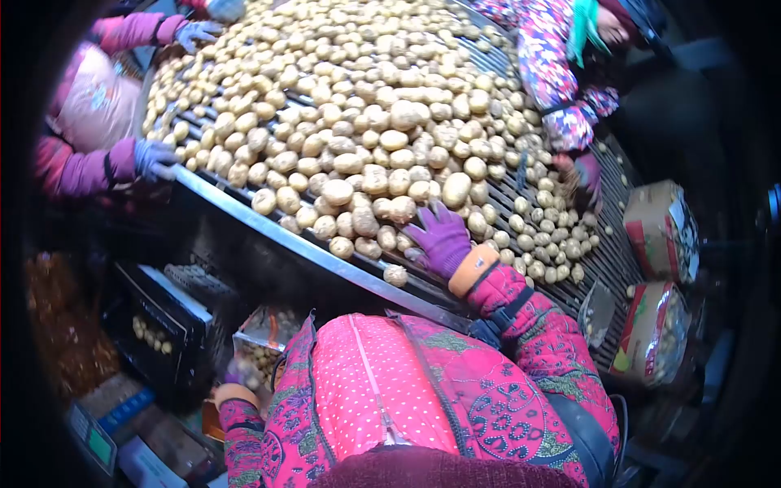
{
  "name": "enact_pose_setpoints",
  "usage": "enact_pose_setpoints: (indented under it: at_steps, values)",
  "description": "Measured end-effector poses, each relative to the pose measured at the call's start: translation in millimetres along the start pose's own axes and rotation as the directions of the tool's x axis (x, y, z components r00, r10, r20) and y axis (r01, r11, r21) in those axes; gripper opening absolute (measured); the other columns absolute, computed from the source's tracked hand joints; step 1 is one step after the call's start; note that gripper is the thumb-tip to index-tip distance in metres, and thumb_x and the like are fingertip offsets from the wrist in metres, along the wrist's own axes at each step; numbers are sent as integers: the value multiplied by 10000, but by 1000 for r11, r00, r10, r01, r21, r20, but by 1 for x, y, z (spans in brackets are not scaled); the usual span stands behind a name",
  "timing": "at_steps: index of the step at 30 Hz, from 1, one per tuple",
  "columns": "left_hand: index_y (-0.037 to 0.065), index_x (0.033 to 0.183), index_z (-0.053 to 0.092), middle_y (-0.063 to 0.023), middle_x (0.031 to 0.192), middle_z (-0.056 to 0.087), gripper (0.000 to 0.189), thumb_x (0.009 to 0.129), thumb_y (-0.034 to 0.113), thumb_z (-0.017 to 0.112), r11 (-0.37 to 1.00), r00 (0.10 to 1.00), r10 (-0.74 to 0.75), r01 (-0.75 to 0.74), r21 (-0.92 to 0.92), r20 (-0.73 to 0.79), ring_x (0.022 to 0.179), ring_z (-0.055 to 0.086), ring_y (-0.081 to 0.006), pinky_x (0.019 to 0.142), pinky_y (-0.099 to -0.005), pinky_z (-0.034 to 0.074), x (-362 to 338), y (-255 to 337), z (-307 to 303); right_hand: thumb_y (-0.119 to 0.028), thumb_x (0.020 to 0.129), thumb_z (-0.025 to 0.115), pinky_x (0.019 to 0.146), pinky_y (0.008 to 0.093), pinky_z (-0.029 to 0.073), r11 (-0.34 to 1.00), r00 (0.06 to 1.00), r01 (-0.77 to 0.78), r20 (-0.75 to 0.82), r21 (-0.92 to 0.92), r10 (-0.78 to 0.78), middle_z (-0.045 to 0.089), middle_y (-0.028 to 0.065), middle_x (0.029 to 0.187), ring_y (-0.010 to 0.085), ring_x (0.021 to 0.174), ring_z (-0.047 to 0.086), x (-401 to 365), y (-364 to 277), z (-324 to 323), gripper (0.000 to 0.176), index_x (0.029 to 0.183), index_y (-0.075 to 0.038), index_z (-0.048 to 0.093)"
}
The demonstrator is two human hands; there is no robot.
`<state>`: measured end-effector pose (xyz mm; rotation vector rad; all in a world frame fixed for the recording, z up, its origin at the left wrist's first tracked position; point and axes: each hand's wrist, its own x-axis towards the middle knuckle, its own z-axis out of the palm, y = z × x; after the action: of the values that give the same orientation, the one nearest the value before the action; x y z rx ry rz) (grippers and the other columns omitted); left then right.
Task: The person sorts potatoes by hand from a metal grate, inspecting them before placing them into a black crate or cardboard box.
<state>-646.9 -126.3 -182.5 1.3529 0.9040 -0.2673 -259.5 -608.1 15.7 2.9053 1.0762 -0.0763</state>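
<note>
Here, potatoes [366, 122] lie heaped on a slatted conveyor [610, 260], filling the upper centre of the view. The right hand [442, 240], in a purple glove, rests on the heap's near edge, fingers spread wide and holding nothing. A large potato [455, 189] lies just beyond its fingertips. The left hand [234, 376] hangs low beside a clear bag [264, 333]; its grip cannot be told. A co-worker's gloved hand [154, 159] touches the heap's left side. Cartons [661, 228] stand at right.

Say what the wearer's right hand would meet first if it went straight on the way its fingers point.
Probably the large potato lying just past the fingertips of the right hand. The gloved fingers point up into the heap of potatoes; whether they already touch it is unclear.
</note>
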Motion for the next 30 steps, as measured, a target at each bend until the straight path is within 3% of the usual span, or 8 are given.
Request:
enact_pose_setpoints:
  at_steps: [5,7,8,13,16,20,23,30]
  values:
    - [18,1420,405,-188,1283,567,760,798,285,750,726,993,58,28,688,-102,1097,592,-302,932,-396,492,91,-98,-54,-421,784,655,909,508,384,997,996,-74,60,18,73,531,92,1213,330,1194,459,2,-4,-2,405,1147,-243,619]
    - [-18,1354,486,-184,1321,553,600,828,177,699,711,974,222,-134,691,-40,1231,519,-283,1040,-396,408,110,2,-24,-436,793,647,930,510,381,993,991,-101,-84,68,107,527,99,1244,324,1208,460,-5,-13,4,433,1175,-235,607]
    - [-20,1360,477,-182,1327,545,541,862,108,643,915,938,286,-206,347,-198,1226,518,-268,1036,-378,407,115,44,9,-445,796,644,951,512,376,984,992,-87,-78,154,100,517,106,1288,325,1223,458,-11,-17,-3,475,1217,-230,589]
    - [-6,1376,472,-175,1358,517,467,917,32,552,464,541,833,-799,382,119,1242,502,-272,1066,-385,372,72,281,185,-438,796,648,1033,557,325,967,971,-201,-95,153,217,392,173,1448,412,1296,385,-95,10,-5,625,1362,-221,497]
    - [-12,1366,478,-195,1369,504,475,900,23,564,142,334,835,-898,416,437,1272,486,-310,1096,-406,348,50,321,271,-466,778,664,1053,563,316,786,787,-616,-6,50,617,351,168,1478,420,1336,327,-158,55,-24,691,1393,-219,469]
    - [73,1424,435,-211,1492,367,778,726,259,725,-154,377,595,-813,561,709,1392,286,-440,1146,-529,230,26,320,347,-544,829,617,1081,583,293,289,291,-957,132,32,948,300,178,1513,441,1366,266,-227,102,6,789,1479,-201,331]
    - [130,1460,393,-192,1554,268,875,685,326,750,-251,395,564,-755,606,725,1422,156,-506,1155,-586,161,38,311,355,-599,799,613,1106,592,236,434,429,-901,-127,7,894,306,188,1509,447,1374,254,-209,98,66,848,1481,-179,336]
    - [109,1468,375,-179,1553,279,893,671,237,755,-234,434,556,-737,634,709,1437,145,-483,1166,-571,155,33,313,358,-452,788,700,1085,481,328,766,911,-261,-111,587,396,420,197,1379,378,1289,412,-104,103,-1,839,1479,-143,338]
